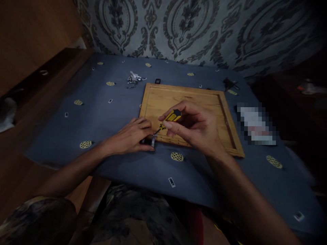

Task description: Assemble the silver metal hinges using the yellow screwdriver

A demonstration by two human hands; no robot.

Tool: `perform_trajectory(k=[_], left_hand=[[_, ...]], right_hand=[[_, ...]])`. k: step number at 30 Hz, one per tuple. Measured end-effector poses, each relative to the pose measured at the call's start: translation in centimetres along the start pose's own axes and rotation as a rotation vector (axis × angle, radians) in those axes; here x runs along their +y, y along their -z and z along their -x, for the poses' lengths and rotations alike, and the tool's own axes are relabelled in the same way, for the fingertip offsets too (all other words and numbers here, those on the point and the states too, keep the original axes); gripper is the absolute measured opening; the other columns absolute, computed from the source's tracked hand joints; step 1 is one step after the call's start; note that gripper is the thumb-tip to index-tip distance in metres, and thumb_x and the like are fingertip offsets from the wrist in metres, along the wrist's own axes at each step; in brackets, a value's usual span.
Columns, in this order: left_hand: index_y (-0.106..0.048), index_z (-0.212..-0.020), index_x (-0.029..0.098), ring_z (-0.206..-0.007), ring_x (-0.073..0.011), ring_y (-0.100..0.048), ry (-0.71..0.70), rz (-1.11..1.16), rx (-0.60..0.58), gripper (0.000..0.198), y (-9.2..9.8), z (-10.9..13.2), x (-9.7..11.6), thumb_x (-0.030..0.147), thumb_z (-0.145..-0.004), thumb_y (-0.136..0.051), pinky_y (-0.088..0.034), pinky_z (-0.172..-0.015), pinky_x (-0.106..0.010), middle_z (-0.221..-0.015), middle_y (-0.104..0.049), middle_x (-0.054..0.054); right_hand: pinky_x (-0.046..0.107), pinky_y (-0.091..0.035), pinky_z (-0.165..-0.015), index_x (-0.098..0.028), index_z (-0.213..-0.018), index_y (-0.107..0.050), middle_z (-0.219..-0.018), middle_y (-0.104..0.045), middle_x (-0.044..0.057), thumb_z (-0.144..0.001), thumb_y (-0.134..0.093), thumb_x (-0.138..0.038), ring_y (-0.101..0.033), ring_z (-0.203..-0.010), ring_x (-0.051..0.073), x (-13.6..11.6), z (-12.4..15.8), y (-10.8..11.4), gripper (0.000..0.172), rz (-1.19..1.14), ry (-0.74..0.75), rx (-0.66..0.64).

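My right hand [196, 126] grips the yellow and black handle of a short screwdriver [173, 116] over the near left part of a framed wooden panel [166, 86]. The screwdriver's shaft slants down to the left, its tip at a small dark and metallic fitting [152, 140] by the panel's near left corner. With fingers above and thumb below, my left hand [135, 136] holds this fitting against the panel's edge. My fingers partly hide the fitting, so its exact kind does not show. Small dark marks line the panel's near edge.
Loose metal pieces [134, 78] lie in a pile behind the panel on the blue tablecloth [94, 126]. A small black object [157, 81] touches the far edge. Another dark object [230, 83] sits at the far right corner. A blurred-out pale item [255, 123] rests at the right.
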State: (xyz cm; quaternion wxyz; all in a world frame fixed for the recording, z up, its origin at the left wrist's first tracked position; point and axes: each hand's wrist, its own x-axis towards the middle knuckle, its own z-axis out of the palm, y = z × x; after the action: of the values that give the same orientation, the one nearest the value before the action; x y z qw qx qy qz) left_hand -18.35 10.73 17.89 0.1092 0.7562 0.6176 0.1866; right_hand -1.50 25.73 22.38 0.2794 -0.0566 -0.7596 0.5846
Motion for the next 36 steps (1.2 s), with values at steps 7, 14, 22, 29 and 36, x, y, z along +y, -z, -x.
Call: perform_trajectory(k=[7,14,22,29,36], left_hand=[[-0.07,-0.109,0.018,-0.114,-0.0295,-0.058,0.006,0.023,-0.002,0.035,0.1,0.0,0.0,0.05,-0.096,-0.074,-0.046,-0.099,-0.045,-0.114,-0.065,-0.008],[-0.069,-0.107,0.018,-0.113,-0.0291,-0.058,-0.002,0.0,-0.008,0.035,0.3,0.0,0.3,0.05,-0.095,-0.075,-0.047,-0.098,-0.043,-0.112,-0.064,-0.008],[-0.069,-0.109,0.016,-0.109,-0.0284,-0.058,-0.014,-0.016,0.002,0.038,0.3,0.0,0.3,0.05,-0.094,-0.076,-0.047,-0.095,-0.042,-0.108,-0.063,-0.009],[-0.068,-0.106,0.016,-0.11,-0.0281,-0.058,-0.02,-0.017,0.003,0.038,0.2,0.1,0.1,0.052,-0.096,-0.073,-0.048,-0.094,-0.042,-0.109,-0.063,-0.009],[-0.068,-0.107,0.017,-0.108,-0.0276,-0.058,-0.033,-0.009,0.024,0.037,0.0,0.2,-0.1,0.052,-0.096,-0.073,-0.048,-0.094,-0.042,-0.109,-0.064,-0.008]], right_hand=[[0.027,-0.056,-0.053,-0.022,-0.098,-0.074,-0.075,-0.072,-0.002,-0.085,-0.084,-0.051,-0.067,-0.056,0.012,0.2,-0.1,0.1,0.033,-0.009,-0.004,-0.047],[0.024,-0.048,-0.041,-0.026,-0.087,-0.058,-0.082,-0.07,-0.004,-0.079,-0.091,-0.043,-0.058,-0.048,0.008,1.3,0.2,-1.1,0.037,-0.042,0.073,0.189],[0.028,-0.048,-0.044,-0.029,-0.091,-0.054,-0.083,-0.063,-0.003,-0.088,-0.083,-0.047,-0.055,-0.051,0.01,1.2,0.3,-0.8,0.034,0.07,0.096,0.268],[0.026,-0.048,-0.04,-0.027,-0.089,-0.053,-0.079,-0.062,-0.005,-0.085,-0.086,-0.045,-0.055,-0.047,0.009,1.5,0.1,-1.4,0.038,0.028,0.093,0.255],[0.024,-0.048,-0.039,-0.026,-0.088,-0.053,-0.074,-0.06,-0.006,-0.085,-0.086,-0.045,-0.057,-0.046,0.008,1.8,0.0,-1.5,0.038,0.011,0.081,0.225]])
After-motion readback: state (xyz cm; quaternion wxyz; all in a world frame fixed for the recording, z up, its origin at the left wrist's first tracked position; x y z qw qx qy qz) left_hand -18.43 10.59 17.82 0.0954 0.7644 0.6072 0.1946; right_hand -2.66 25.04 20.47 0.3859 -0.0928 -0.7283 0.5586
